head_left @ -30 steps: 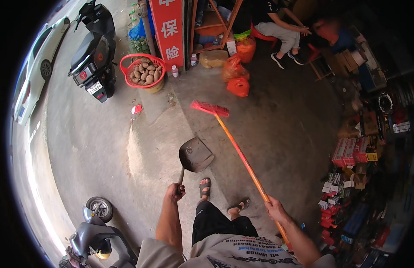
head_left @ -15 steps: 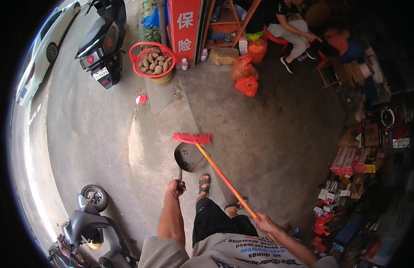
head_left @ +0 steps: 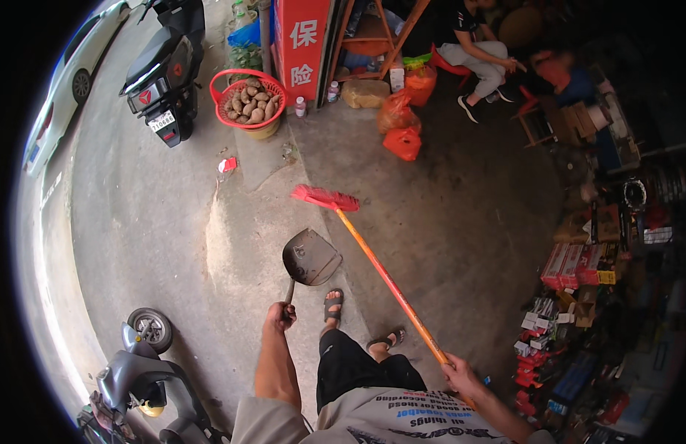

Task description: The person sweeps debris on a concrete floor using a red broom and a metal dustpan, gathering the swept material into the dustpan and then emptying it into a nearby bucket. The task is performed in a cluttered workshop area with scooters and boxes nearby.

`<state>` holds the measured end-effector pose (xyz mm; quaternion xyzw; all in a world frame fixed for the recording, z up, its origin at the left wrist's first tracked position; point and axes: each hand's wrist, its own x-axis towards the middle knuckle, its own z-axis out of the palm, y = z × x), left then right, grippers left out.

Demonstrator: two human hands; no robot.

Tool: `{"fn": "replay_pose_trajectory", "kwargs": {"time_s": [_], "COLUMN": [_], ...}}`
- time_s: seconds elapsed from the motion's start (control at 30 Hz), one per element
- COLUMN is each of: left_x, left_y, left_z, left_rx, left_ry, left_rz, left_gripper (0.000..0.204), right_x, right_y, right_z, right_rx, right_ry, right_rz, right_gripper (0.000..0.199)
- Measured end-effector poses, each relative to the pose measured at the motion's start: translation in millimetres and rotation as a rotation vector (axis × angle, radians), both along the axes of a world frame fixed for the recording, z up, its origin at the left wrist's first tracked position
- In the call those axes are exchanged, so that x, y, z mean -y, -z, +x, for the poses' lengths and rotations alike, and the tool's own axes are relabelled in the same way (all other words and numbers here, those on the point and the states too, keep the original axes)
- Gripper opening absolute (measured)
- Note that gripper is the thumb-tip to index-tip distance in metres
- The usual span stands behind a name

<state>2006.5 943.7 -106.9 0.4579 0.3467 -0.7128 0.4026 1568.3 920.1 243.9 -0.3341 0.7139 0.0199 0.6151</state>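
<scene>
My left hand (head_left: 281, 315) is closed round the handle of a dark metal dustpan (head_left: 310, 259), a shovel-like scoop with a little debris on its pan. In my right hand (head_left: 458, 371) is the orange shaft of a broom (head_left: 393, 291). The shaft slants up and left to the red bristle head (head_left: 324, 197), which is beyond the dustpan and apart from it. Whether the bristles touch the concrete, I cannot tell. My sandalled feet stand just behind the dustpan.
A red basket of brown tubers (head_left: 251, 102) stands ahead, near a parked scooter (head_left: 165, 81). Red plastic bags (head_left: 401, 129) sit by a wooden shelf. Another person sits at the far right. Boxes (head_left: 578, 265) line the right side; a grey scooter (head_left: 147, 381) is at lower left. Red litter (head_left: 227, 164) lies ahead.
The broom head has moved forward, away from the dustpan, uncovering its front edge. My right hand has shifted slightly right and my left hand slightly left, both still holding their handles.
</scene>
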Motion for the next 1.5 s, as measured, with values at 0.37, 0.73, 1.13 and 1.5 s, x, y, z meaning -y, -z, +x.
{"fn": "replay_pose_trajectory", "kwargs": {"time_s": [0.37, 0.73, 1.13, 1.5], "left_x": [8, -8, -58, -52], "left_y": [9, -8, 8, 46], "left_z": [-4, 10, 36, 39], "left_rx": [0.044, 0.026, 0.04, 0.06], "left_ry": [0.039, 0.013, 0.01, -0.008], "left_rz": [0.024, 0.009, 0.05, 0.105], "left_gripper": [0.013, 0.013, 0.018, 0.021], "right_x": [-19, -32, 7, -18], "right_y": [78, 20, 84, 26], "right_z": [3, 7, 77, 28], "right_rx": [0.059, 0.116, 0.029, 0.087], "right_ry": [0.148, -0.256, -0.358, -0.396], "right_rz": [0.146, 0.008, -0.121, 0.17], "right_gripper": [0.029, 0.037, 0.033, 0.039]}}
